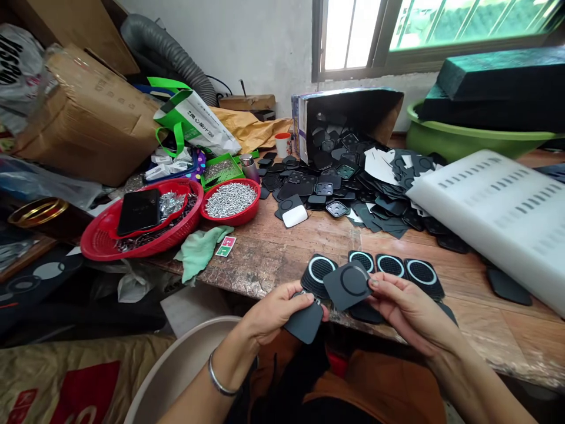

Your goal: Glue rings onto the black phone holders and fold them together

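Note:
My left hand (282,309) grips a dark grey square plate with rounded corners (306,321), the thumb lying across its top edge. Between the thumb and fingers of my right hand (399,300) is a thin dark grey square sheet (348,285) marked with a black ring. The sheet is held up just above and to the right of the plate. Behind both hands, on the table edge, stand stacks of black square pieces with pale rings, one at the left (318,272) and others at the right (424,277). The sheet partly covers the left stack.
An open box (348,112) spills black square parts (324,187) and loose sheets (392,212) across the table. Red baskets hold silver screws (232,200) and a black case (139,212). A green cloth (200,253) hangs over the edge. White foam (498,200) lies right.

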Tool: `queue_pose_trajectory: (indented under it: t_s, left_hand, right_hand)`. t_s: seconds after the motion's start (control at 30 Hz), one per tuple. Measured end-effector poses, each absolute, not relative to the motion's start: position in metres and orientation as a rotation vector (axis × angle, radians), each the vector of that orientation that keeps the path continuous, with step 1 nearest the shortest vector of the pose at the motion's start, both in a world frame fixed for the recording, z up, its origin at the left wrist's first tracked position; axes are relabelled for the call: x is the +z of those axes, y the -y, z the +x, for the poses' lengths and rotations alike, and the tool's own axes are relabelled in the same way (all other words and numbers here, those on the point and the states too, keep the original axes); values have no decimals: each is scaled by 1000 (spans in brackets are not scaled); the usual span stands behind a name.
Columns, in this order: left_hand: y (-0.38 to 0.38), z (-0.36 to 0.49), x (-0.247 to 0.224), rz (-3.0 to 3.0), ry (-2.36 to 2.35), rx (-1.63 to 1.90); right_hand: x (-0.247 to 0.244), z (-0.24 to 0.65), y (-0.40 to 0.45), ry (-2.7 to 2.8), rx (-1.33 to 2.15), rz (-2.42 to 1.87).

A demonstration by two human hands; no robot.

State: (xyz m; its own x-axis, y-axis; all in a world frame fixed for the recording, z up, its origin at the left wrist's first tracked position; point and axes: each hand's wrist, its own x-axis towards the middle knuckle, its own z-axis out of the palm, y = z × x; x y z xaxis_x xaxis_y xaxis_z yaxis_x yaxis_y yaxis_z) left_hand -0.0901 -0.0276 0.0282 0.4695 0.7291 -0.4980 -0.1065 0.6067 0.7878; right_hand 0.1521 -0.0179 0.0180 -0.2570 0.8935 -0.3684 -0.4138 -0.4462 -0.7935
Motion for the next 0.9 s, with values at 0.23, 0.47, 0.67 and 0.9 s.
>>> queue_pose_trajectory:
  t_s: [0.23,0.47,0.67,0.9]
  left_hand:
    - [30,-75,30,778,-807,345]
    - [30,-68,29,770,-810,338]
    - [29,-66,29,760,-846,341]
    - [30,-67,28,773,-848,344]
  right_hand:
    - [15,156,24,673,1964,-1034]
    - [10,158,30,658,1920,-1079]
    - [7,157,32,635,1893,-1067]
    - [6,155,35,611,1872,-1103]
